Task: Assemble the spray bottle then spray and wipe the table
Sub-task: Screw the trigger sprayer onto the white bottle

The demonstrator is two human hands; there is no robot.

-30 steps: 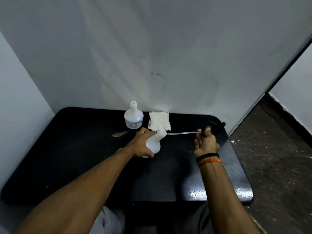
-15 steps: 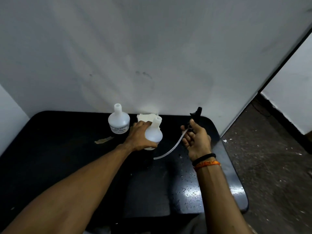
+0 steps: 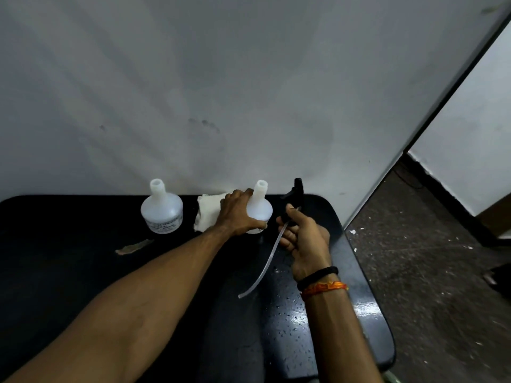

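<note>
The left hand wraps curled fingers around an upright white bottle on the black worktop, its open neck above the knuckles. The right hand grips the black sprayer; its clear tube dangles below the fingers. To do this well, lift the sprayer until the tube's tip clears the neck, then thread it straight down.

Black table, glossy, rounded corners, against pale wall. Labelled white bottle upright, left of left grip. White bottle stands within left grip. White cloth behind left grip. Brownish scrap near-left. Droplets below right grip.
</note>
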